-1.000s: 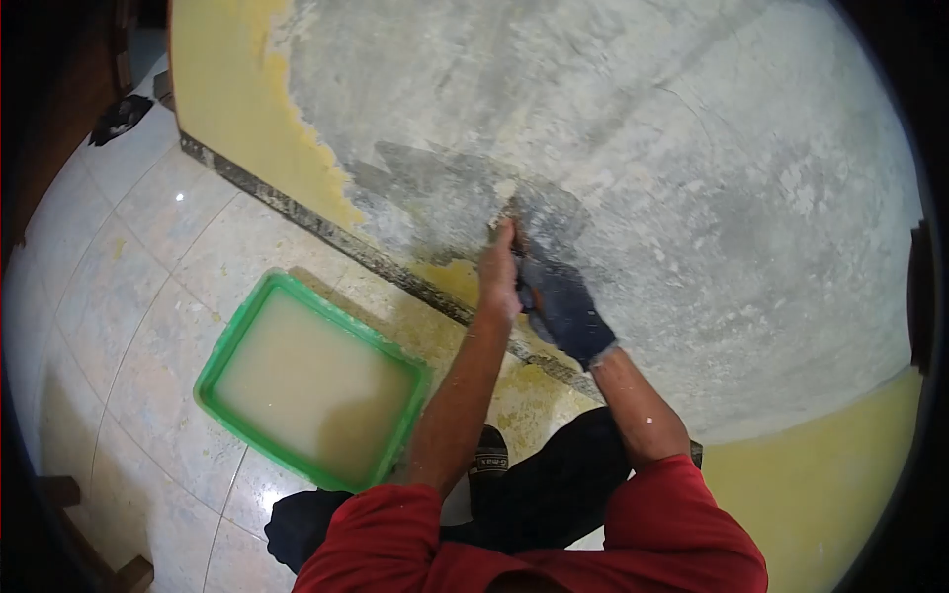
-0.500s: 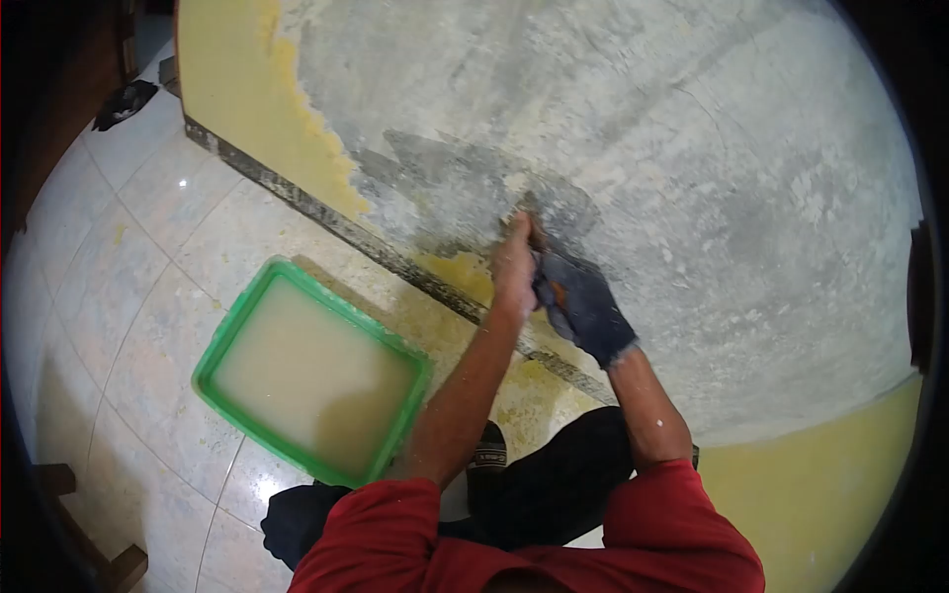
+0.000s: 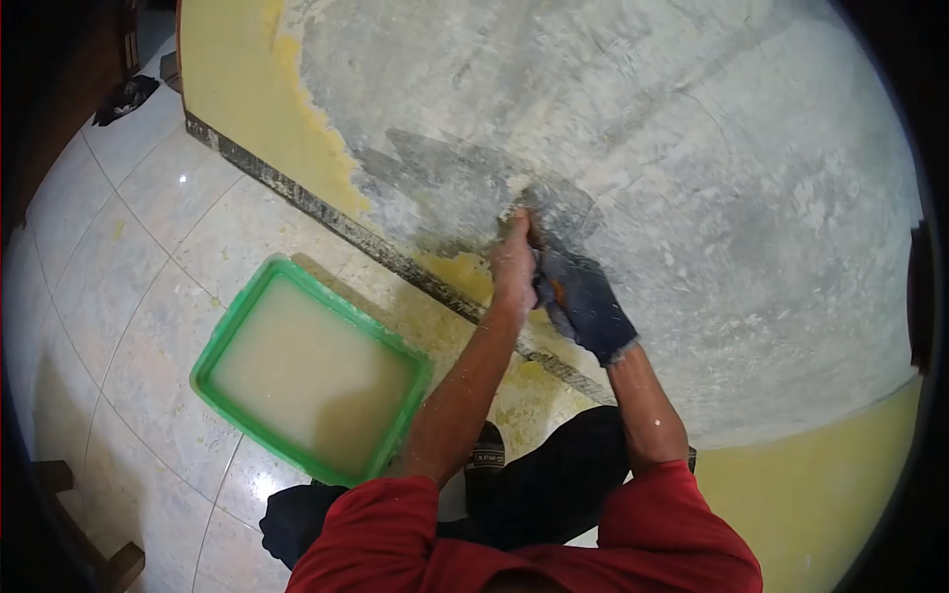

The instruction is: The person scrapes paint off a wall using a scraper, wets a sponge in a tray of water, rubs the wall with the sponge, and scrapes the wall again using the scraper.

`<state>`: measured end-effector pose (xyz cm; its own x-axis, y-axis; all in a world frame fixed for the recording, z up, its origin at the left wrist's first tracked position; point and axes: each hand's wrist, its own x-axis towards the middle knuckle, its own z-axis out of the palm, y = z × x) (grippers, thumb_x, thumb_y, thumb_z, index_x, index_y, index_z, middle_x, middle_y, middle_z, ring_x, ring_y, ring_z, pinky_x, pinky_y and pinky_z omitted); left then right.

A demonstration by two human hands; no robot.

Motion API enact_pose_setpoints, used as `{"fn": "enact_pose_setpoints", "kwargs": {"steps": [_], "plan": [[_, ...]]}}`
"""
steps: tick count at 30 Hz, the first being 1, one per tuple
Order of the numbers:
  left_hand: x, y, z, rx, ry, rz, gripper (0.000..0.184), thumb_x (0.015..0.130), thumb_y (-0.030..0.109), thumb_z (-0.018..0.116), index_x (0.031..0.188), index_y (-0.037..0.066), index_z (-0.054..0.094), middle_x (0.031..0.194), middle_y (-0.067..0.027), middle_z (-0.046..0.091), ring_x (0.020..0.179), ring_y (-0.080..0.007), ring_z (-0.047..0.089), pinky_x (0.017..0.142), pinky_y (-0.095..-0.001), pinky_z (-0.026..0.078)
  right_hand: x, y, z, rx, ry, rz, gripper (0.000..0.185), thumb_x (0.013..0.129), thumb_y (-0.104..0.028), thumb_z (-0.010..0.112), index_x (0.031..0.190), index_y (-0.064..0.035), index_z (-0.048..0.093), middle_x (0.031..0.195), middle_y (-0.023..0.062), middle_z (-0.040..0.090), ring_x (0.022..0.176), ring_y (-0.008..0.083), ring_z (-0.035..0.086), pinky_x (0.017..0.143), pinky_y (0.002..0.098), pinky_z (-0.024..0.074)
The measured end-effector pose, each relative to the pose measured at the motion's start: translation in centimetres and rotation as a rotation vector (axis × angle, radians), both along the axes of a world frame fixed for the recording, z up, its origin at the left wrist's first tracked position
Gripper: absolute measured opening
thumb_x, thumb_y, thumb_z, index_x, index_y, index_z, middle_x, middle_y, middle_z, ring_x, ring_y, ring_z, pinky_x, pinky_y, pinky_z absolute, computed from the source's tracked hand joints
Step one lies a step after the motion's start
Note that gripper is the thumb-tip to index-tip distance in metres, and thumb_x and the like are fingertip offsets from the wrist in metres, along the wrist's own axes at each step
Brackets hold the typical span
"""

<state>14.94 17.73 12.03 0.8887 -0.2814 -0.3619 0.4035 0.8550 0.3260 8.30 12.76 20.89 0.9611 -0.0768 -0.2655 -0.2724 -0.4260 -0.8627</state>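
My right hand (image 3: pixel 591 301), in a dark grey glove, is closed round the handle of a scraper; a bit of orange shows between its fingers. My bare left hand (image 3: pixel 513 269) is closed on the front part of the same scraper (image 3: pixel 534 225), thumb pointing up the wall. The scraper's tip rests against the wall (image 3: pixel 692 198), at a darker, damp-looking grey patch with pale crumbs of loosened coating. Much of the scraper is hidden by my hands. Yellow paint (image 3: pixel 457 275) remains just below the left hand.
A green basin (image 3: pixel 234 318) of cloudy water stands on the tiled floor (image 3: pixel 138 326) to the left. A dark skirting strip (image 3: pixel 326 212) runs along the wall's foot. Wooden legs (image 3: pixel 124 568) stand at lower left, and a black item (image 3: pixel 127 99) lies at upper left.
Both hands stay at almost the same spot on the wall, with only a slight shift. The left hand looks less blurred now. The basin has not moved.
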Motion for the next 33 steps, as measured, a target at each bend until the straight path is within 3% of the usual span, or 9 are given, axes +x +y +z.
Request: {"fn": "enact_pose_setpoints", "kwargs": {"steps": [1,3,8,9,12,14,17,26,33], "plan": [[0.6,-0.4,-0.8,-0.021,-0.038,0.003,0.046,0.090,0.044,0.057,0.103,-0.001,0.057,0.087,-0.0099,0.059,0.070,-0.0206,0.060,0.061,-0.0381,0.051,1.5,-1.4,-2.1,-0.453,-0.539,0.290,0.014,0.089,-0.014,0.050,0.083,-0.0034,0.055,0.059,0.0075,0.049,0.043,0.0157,0.047,0.044,0.0314,0.0384],[0.0,1.2,0.6,-0.134,-0.068,-0.100,0.048,0.090,0.044,0.057,0.106,-0.001,0.056,0.087,-0.0097,0.059,0.074,-0.0198,0.059,0.065,-0.0381,0.050,1.7,-1.3,-2.6,-0.848,-0.839,0.530,0.009,0.084,-0.012,0.052,0.085,-0.0041,0.056,0.064,0.0139,0.052,0.050,0.0240,0.053,0.051,0.0349,0.0418],[0.9,-0.2,-1.1,0.364,0.037,-0.161,0.051,0.090,0.047,0.055,0.107,-0.001,0.056,0.086,-0.0105,0.060,0.072,-0.0225,0.061,0.062,-0.0394,0.052,0.2,-0.4,-0.9,-0.538,-0.272,0.309,0.011,0.085,-0.011,0.050,0.090,-0.0029,0.054,0.071,0.0186,0.053,0.067,0.0308,0.057,0.060,0.0397,0.0438],[1.2,-0.8,-1.2,-0.030,0.100,-0.022,0.038,0.089,0.045,0.060,0.084,0.007,0.058,0.071,-0.0047,0.057,0.060,-0.0181,0.057,0.057,-0.0359,0.049,0.5,-0.4,-1.6,-0.709,-0.596,0.410,0.012,0.088,-0.015,0.050,0.089,-0.0043,0.055,0.067,0.0142,0.053,0.056,0.0245,0.054,0.052,0.0358,0.0421],[-0.8,1.2,1.6,-0.208,0.052,-0.149,0.036,0.088,0.043,0.062,0.086,0.007,0.059,0.071,-0.0043,0.056,0.061,-0.0180,0.055,0.058,-0.0357,0.047,-1.4,-0.4,0.1,-0.854,-0.856,0.480,0.015,0.092,-0.019,0.050,0.090,-0.0063,0.057,0.067,0.0088,0.055,0.044,0.0176,0.050,0.043,0.0305,0.0406],[-0.8,1.1,1.8,-0.109,0.086,-0.078,0.036,0.088,0.043,0.063,0.086,0.007,0.060,0.071,-0.0049,0.056,0.060,-0.0187,0.055,0.056,-0.0360,0.047,-2.0,-0.3,1.6,0.080,0.121,-0.107,0.018,0.093,-0.020,0.050,0.090,-0.0043,0.057,0.071,0.0082,0.057,0.051,0.0184,0.054,0.045,0.0301,0.0409],[-0.1,0.2,1.2,-0.039,0.062,-0.042,0.045,0.087,0.049,0.060,0.075,0.006,0.055,0.062,-0.0013,0.047,0.053,-0.0163,0.052,0.050,-0.0341,0.046,0.1,-2.1,-1.7,-0.660,-0.624,0.469,0.021,0.095,-0.022,0.050,0.085,-0.0043,0.055,0.067,0.0030,0.055,0.049,0.0105,0.048,0.043,0.0241,0.0360],[-0.4,-0.5,0.4,0.063,0.031,-0.153,0.046,0.087,0.053,0.059,0.064,0.014,0.048,0.053,0.0060,0.028,0.046,-0.0123,0.027,0.048,-0.0319,0.032,-1.3,-3.8,-2.0,-0.220,-0.324,0.238,0.027,0.095,-0.034,0.051,0.088,-0.0084,0.057,0.065,-0.0009,0.050,0.038,0.0069,0.039,0.034,0.0218,0.0295],[-0.3,-0.6,0.2,-0.066,0.027,-0.166,0.046,0.086,0.051,0.061,0.094,0.005,0.059,0.075,-0.0040,0.054,0.066,-0.0191,0.058,0.062,-0.0401,0.051,-1.6,-2.6,-1.1,-0.206,-0.319,0.254,0.028,0.096,-0.035,0.051,0.089,-0.0081,0.057,0.065,-0.0006,0.051,0.039,0.0065,0.039,0.035,0.0215,0.0287]]}}
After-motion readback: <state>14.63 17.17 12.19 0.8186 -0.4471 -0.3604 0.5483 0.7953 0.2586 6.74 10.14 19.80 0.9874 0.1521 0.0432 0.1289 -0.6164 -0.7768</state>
